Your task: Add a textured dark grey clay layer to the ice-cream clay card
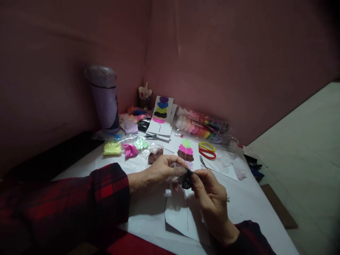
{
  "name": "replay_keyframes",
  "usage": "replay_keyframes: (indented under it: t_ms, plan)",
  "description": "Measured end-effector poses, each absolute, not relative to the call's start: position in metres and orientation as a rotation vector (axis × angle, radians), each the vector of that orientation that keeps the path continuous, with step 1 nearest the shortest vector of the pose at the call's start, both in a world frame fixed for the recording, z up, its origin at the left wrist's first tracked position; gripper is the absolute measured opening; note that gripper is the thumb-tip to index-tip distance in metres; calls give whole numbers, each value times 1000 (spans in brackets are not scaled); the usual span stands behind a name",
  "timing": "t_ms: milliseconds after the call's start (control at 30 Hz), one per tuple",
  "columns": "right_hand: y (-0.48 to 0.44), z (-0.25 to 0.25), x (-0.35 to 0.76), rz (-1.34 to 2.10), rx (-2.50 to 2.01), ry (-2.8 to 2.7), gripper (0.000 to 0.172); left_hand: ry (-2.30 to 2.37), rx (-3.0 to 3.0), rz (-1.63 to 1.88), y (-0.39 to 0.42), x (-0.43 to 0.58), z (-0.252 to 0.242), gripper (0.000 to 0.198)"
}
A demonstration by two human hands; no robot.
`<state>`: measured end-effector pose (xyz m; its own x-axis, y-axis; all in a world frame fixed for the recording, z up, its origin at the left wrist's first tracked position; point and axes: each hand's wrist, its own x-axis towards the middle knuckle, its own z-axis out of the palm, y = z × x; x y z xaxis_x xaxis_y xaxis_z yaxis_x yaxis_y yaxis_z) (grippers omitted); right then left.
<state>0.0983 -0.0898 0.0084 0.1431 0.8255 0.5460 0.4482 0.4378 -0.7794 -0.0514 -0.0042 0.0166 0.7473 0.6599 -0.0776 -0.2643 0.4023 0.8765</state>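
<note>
Both my hands meet above a white paper card (176,212). My left hand (164,168) is closed on a crumpled clear plastic bag (175,173). Black modelling clay (187,179) shows at the bag's right end, and the fingertips of my right hand (211,193) pinch it. Just beyond my hands, the upper part of the card bears bands of green, pink, brown and lilac clay (185,151). Left of these, near my left hand, lies a bag of brown clay (155,156). My fingers partly hide the bag and the lilac band.
Yellow clay (112,148), pink clay (130,150) and mint clay (141,143) lie left. Scissors (207,151) and a fork (202,162) are right. A lilac tumbler (105,102), a finished-looking striped card (160,115) and bagged clay (198,124) stand or lie behind, near the walls.
</note>
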Motion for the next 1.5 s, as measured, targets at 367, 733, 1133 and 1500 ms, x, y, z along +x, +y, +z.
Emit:
replay_keyframes:
  t_ms: [367,733,1133,1500]
  plan:
    - [-88,11,98,386,-1214,-1534,12,410,956,624,-7,-51,16,49]
    - [-86,9,100,117,-1276,-1615,8,489,1125,627,-1,-51,25,47]
    - [-97,14,78,-137,-1173,-1761,14,777,2347,1102,-13,-55,17,12]
    - [-100,9,78,-349,-1015,-1818,23,526,2441,1310,-17,-51,13,17]
